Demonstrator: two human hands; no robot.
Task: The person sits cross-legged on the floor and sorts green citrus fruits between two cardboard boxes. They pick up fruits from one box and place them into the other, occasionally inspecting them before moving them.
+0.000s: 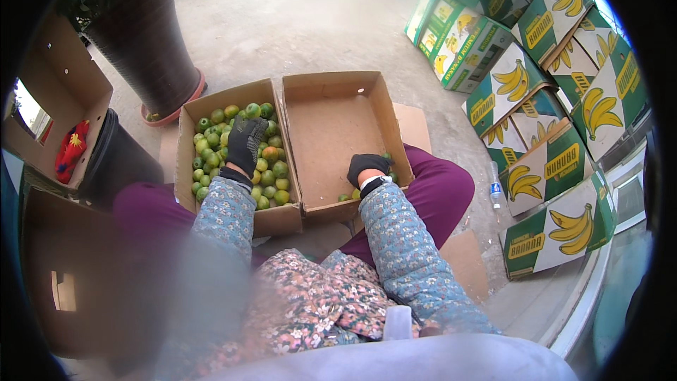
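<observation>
An open cardboard box (229,96) before me holds many small round fruits (267,177), mostly green, some yellowish, a few orange. My left hand (245,143), in a dark glove with a dotted palm, is on top of these fruits with its fingers bent; whether it grips one is hidden. A second open cardboard box (332,116) stands against the first on the right. Inside its near right corner is my right hand (366,166), also gloved, with curled fingers turned away from view. A few green fruits (349,197) lie beside and beneath that hand.
Banana cartons (560,233) are stacked at the right, with a plastic bottle (495,190) beside them. At the left stand a large plant pot (145,45) in a saucer, a black bucket (124,153) and an open carton (79,76) holding red cloth (73,152). Flattened cardboard (465,264) lies on the floor.
</observation>
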